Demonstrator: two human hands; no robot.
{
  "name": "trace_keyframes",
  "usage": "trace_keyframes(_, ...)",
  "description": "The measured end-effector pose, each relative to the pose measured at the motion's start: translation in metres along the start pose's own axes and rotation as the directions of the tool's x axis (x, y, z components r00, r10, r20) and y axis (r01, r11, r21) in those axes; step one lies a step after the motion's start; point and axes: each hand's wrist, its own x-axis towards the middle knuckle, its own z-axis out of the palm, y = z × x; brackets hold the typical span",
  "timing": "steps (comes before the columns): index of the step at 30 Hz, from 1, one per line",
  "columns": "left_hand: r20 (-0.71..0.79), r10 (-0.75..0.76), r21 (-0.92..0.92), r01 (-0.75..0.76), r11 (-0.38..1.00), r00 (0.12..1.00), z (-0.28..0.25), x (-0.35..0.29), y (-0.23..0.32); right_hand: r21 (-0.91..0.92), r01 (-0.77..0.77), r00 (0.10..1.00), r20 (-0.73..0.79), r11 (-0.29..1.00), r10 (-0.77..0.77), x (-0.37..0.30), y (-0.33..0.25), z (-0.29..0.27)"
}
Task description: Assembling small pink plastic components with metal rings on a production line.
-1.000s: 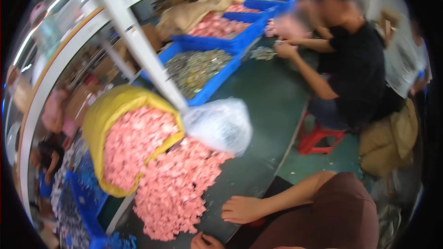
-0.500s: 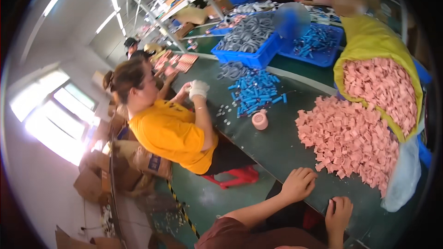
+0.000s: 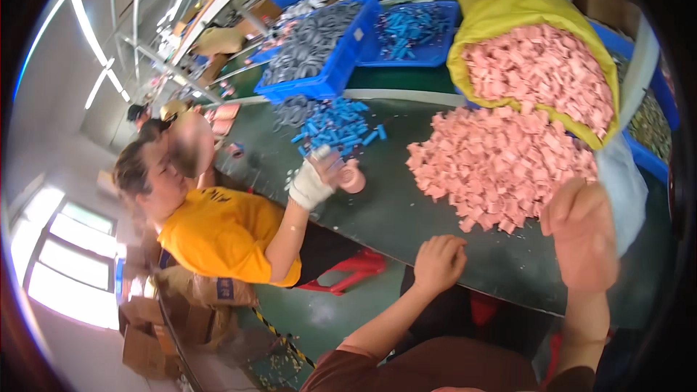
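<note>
The person's left hand lay at the near edge of the dark green table, in the lower centre of the frame, its fingers bent and drawn side by side; whether anything sat under them could not be told. The right hand was lifted at the lower right, blurred, its fingers close together and partly curled; the blur hid whether they pinched anything.

The heap of small pink pieces spread over the table right of centre, beyond both hands, the right hand overlapping its near right border in the view. Behind it, at the upper right, a yellow sack lay on its side, its mouth toward the heap and more pink pieces inside. A pale plastic bag hung beside the heap at the right.

Left of the heap, a co-worker's gloved hand was at a round pink part. Above these lay loose blue cylinders, and at the upper centre a blue crate of grey rings stood next to a blue tray.
</note>
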Motion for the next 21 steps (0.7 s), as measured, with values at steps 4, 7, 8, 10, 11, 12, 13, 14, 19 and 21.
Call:
trace_keyframes(4, 0.024, 0.029, 0.000, -0.029, 1.000, 0.999, 0.012, 0.003, 0.000, 0.004, 0.106, 0.993, -0.058, 0.994, -0.106, -0.006, -0.028, -0.012)
trace_keyframes(7, -0.003, 0.039, -0.007, -0.039, 0.999, 0.999, 0.001, 0.000, 0.003, -0.102, 0.209, 0.972, -0.084, 0.973, -0.217, -0.018, -0.048, -0.012)
trace_keyframes(8, -0.005, 0.036, -0.006, -0.036, 0.999, 0.999, -0.001, 0.000, 0.004, -0.125, 0.243, 0.964, -0.077, 0.962, -0.253, -0.020, -0.052, -0.013)
trace_keyframes(10, -0.009, 0.047, 0.013, -0.047, 0.999, 0.999, 0.000, 0.002, 0.006, -0.167, 0.307, 0.945, -0.060, 0.937, -0.320, -0.024, -0.058, -0.013)
trace_keyframes(11, -0.006, 0.041, 0.016, -0.041, 0.999, 0.999, 0.001, 0.001, 0.007, -0.185, 0.337, 0.935, -0.050, 0.923, -0.352, -0.025, -0.060, -0.013)
trace_keyframes(12, -0.005, 0.044, 0.014, -0.044, 0.999, 0.999, 0.003, 0.001, 0.006, -0.204, 0.367, 0.923, -0.040, 0.908, -0.382, -0.027, -0.062, -0.014)
trace_keyframes(13, 0.001, 0.045, 0.013, -0.045, 0.999, 0.999, 0.003, 0.000, 0.005, -0.220, 0.393, 0.912, -0.033, 0.893, -0.410, -0.029, -0.064, -0.013)
trace_keyframes(14, -0.007, 0.054, 0.006, -0.054, 0.999, 0.999, 0.003, 0.000, 0.004, -0.237, 0.418, 0.899, -0.027, 0.877, -0.436, -0.032, -0.065, -0.011)
trace_keyframes(19, -0.040, 0.059, 0.023, -0.058, 0.998, 0.997, 0.019, -0.011, -0.008, -0.322, 0.552, 0.817, 0.027, 0.769, -0.576, -0.043, -0.074, -0.010)
trace_keyframes(21, -0.044, 0.039, 0.038, -0.038, 0.999, 0.998, 0.013, -0.008, -0.003, -0.344, 0.609, 0.773, 0.054, 0.715, -0.633, -0.050, -0.079, -0.010)
